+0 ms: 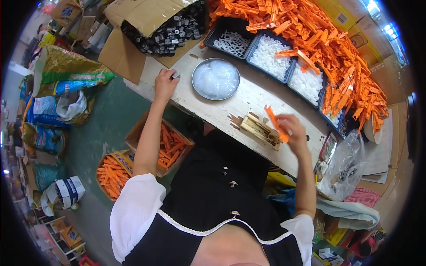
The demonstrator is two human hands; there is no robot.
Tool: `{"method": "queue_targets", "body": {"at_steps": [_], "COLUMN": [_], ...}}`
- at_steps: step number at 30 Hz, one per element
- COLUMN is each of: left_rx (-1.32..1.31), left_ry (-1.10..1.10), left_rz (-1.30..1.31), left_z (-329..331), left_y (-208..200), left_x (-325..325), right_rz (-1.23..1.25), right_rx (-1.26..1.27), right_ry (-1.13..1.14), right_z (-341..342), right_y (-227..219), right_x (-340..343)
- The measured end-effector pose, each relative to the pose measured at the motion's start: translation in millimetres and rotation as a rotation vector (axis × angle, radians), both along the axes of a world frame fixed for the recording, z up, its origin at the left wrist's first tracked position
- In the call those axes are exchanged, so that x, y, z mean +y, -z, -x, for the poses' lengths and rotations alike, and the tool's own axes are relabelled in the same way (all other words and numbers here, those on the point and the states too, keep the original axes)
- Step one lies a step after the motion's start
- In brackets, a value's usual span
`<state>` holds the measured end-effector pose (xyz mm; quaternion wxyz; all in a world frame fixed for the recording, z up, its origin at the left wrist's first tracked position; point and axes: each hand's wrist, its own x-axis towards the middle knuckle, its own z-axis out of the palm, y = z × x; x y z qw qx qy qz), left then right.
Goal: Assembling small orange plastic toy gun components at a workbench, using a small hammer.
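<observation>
My left hand (165, 84) is at the table's front edge, left of a round metal dish (216, 98). Its fingers are closed on a small dark grey block (175, 76). Clear, shiny plastic-looking material fills the dish. On the right, my right hand (292, 131) grips a long orange plastic piece (276, 123), tilted with its far end up and to the left. Just below that piece, a beige slotted block (259, 131) lies on the table near its front edge. What sits inside the slot is too small to make out.
A large heap of orange plastic pieces (350, 75) covers the back right. Before it stand black trays (248, 52) of small white and grey parts. A cardboard box (122, 55) of black blocks is back left. Boxes of orange pieces (113, 175) stand on the floor.
</observation>
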<state>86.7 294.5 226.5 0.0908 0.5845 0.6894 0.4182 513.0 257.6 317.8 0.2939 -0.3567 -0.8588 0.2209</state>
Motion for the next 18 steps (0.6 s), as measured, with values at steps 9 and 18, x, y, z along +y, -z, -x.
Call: {"method": "queue_targets", "body": {"at_steps": [9,18], "left_rx": [-0.279,-1.081], "left_ry": [-0.001,0.237], "left_rz": [-0.015,-0.002], "left_z": [6,-69], "left_y": [1,-42], "left_x": [-2,-31], "right_rz": [-0.015,-0.148], "right_rx": [-0.144,-0.305], "right_ry": [0.068,0.082], "right_z": [8,44], "right_y": [13,42], "right_x": [-17,-27]}}
